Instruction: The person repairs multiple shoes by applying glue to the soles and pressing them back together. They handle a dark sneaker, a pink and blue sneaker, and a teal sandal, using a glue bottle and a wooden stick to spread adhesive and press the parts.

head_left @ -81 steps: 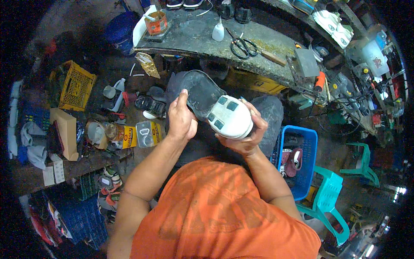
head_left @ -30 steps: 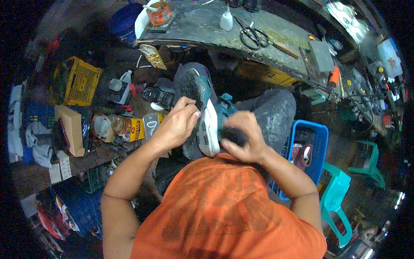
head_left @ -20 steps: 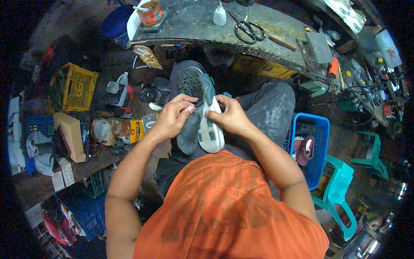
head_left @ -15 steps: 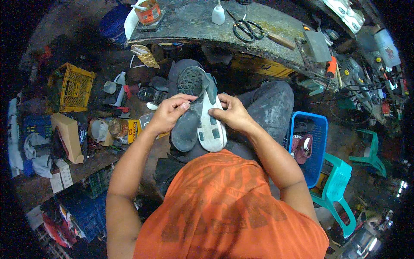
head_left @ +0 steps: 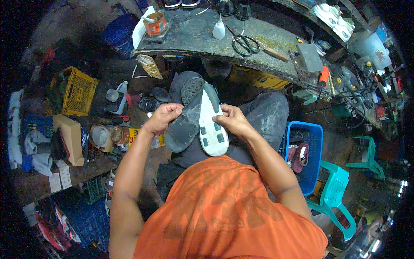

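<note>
A shoe (head_left: pixel 211 142) lies bottom up over my legs, with a white midsole inset with dark patches. A dark rubber outsole (head_left: pixel 181 131) is peeled away to the left of it, its textured underside showing at the far end, where it seems to join the shoe. My left hand (head_left: pixel 166 116) is closed, pinching the outsole's left edge between thumb and fingers. My right hand (head_left: pixel 228 118) grips the right side of the shoe, thumb on the white midsole.
A workbench (head_left: pixel 189 39) ahead holds a glue bottle (head_left: pixel 218 30), black scissors (head_left: pixel 243 45) and an orange tub (head_left: pixel 155 26). A blue basket (head_left: pixel 308 155) with shoes and a green chair (head_left: pixel 336 203) stand right; a yellow crate (head_left: pixel 77 90) and cluttered shelf lie left.
The outsole has been pulled further outward from the midsole, exposing more of its white face. My left hand has moved left and slightly down with the outsole's edge.
</note>
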Demonstrator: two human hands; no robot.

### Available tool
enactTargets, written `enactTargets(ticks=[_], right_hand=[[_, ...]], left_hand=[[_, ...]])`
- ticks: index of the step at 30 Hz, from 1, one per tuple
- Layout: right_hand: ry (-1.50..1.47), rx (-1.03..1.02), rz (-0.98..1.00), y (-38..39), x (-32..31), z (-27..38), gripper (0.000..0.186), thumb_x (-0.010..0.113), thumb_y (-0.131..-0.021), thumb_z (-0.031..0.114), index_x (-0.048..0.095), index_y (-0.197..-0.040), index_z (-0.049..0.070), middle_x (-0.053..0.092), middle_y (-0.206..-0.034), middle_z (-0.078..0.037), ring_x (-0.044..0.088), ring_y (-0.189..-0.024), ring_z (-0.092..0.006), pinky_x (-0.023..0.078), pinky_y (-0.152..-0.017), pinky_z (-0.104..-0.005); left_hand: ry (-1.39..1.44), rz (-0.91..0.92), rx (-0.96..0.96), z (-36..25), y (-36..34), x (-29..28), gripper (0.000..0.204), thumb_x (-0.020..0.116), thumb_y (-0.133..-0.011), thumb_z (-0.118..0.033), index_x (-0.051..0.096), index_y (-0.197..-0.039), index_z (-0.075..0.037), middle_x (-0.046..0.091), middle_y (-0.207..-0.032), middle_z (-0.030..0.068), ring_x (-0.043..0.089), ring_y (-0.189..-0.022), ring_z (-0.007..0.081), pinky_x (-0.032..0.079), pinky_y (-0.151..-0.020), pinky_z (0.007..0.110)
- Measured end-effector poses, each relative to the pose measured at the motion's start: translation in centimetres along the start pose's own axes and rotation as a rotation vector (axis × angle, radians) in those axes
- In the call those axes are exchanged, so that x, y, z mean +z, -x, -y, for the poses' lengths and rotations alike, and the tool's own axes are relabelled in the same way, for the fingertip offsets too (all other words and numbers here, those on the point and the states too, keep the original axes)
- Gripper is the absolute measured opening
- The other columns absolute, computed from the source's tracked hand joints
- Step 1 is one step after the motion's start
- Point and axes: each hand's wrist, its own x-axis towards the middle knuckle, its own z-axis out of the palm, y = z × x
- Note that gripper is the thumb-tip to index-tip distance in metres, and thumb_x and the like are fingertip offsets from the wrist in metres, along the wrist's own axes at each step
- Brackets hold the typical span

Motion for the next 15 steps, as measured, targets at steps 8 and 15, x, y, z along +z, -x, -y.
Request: enactTargets(ticks=[8, 15], right_hand=[[0.267, -0.034, -0.197, 0.5, 0.7, 1.0, 0.073, 0.081, -0.081, 0.02, 0.051, -0.144, -0.002, 0.068, -0.128, -0.02, 0.069, -0.112, -0.027, 0.055, -0.096, -0.0423], [1.322, -0.666, -0.061, -0.1, -1.3, 5.3, 0.076, 0.09, -0.071, 0.029, 0.059, -0.139, 0.016, 0.048, -0.155, -0.009, 0.025, -0.153, -0.0403, 0.022, -0.119, -0.0673]], left_hand=[[-0.531, 0.09, 0.064, -5.8, -2.7, 0.1, 0.028, 0.062, -0.104, -0.026, 0.07, -0.103, 0.001, 0.066, -0.089, -0.003, 0.056, -0.087, 0.0058, 0.049, -0.08, 0.028], [-0.762, 0.27, 0.036, -10.2, -6.4, 5.7, 0.036, 0.059, -0.105, -0.03, 0.07, -0.104, 0.003, 0.074, -0.102, 0.0098, 0.071, -0.081, 0.0238, 0.057, -0.077, 0.036]])
